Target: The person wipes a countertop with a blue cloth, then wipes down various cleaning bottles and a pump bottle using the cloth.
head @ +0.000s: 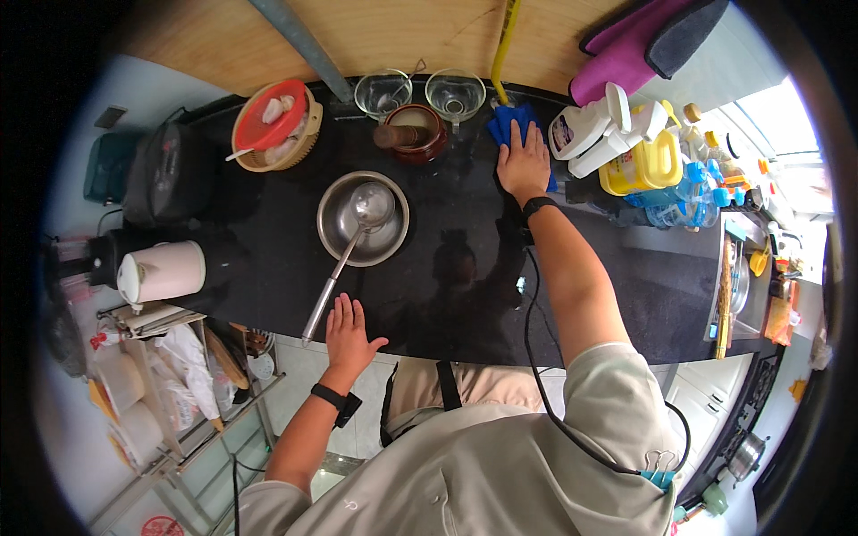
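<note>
My right hand (pixel 525 161) lies palm down on a blue cloth (pixel 504 124) at the back of the black countertop (pixel 462 221), fingers spread a little over the fabric. Near the counter's front edge my left hand (pixel 350 333) rests flat with its thumb apart, holding nothing. Just beside its fingertips is the handle of a steel ladle (pixel 333 278). The ladle's bowl sits inside a round steel bowl (pixel 326 231). Behind that stands a brown glazed pot (pixel 429 149) with a wooden pestle (pixel 395 137) leaning in it.
Two glass bowls (pixel 455 94) stand against the back wall. A tan basket (pixel 312 127) holding a red strainer (pixel 258 130) is at back left. White bottles (pixel 590 127), a yellow jug (pixel 643 164) and several plastic bottles crowd the right. A pink-white kettle (pixel 171 269) stands at left.
</note>
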A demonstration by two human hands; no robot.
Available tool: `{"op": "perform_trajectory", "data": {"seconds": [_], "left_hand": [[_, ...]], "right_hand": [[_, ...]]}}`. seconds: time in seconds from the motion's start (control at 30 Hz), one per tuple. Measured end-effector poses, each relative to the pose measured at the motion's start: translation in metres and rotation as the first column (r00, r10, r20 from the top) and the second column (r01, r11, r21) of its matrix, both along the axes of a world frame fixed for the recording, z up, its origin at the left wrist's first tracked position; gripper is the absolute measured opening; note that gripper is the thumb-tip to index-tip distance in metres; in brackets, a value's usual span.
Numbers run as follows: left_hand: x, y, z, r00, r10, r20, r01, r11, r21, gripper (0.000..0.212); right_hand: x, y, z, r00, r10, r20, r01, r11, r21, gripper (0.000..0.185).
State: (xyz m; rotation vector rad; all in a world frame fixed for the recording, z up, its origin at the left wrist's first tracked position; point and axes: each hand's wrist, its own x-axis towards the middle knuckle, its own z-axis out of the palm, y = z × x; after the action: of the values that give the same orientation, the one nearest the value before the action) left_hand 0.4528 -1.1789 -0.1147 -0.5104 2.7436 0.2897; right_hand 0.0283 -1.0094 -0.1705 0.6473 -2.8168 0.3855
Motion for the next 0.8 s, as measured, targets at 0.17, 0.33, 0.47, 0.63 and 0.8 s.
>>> {"op": "perform_trajectory", "data": {"seconds": [0.17,0.33,0.47,0.63,0.8], "left_hand": [[-0.002,0.001,-0.001,0.999,-0.005,0.033,0.006,1.0,-0.017,0.101],[-0.001,0.001,-0.001,1.0,-0.006,0.018,0.006,1.0,-0.006,0.101],[-0.002,0.0,-0.002,0.999,-0.031,0.016,0.032,0.999,-0.021,0.101],[-0.004,0.0,-0.001,0.999,-0.028,0.019,0.029,0.999,-0.024,0.099],[-0.003,-0.001,0.0,0.998,-0.021,0.062,0.023,0.999,-0.041,0.101]], "right_hand": [[0.032,0.004,-0.004,0.999,-0.024,-0.032,0.022,0.998,-0.056,0.058],[0.043,0.017,0.0,0.999,0.015,-0.038,-0.016,0.999,-0.029,0.058],[0.009,0.004,0.004,0.997,-0.076,-0.035,0.075,0.997,-0.015,0.056],[0.03,0.014,0.001,0.997,0.065,-0.028,-0.065,0.998,-0.018,0.057],[0.081,0.06,0.023,0.982,0.176,0.068,-0.175,0.984,-0.028,0.056]]}}
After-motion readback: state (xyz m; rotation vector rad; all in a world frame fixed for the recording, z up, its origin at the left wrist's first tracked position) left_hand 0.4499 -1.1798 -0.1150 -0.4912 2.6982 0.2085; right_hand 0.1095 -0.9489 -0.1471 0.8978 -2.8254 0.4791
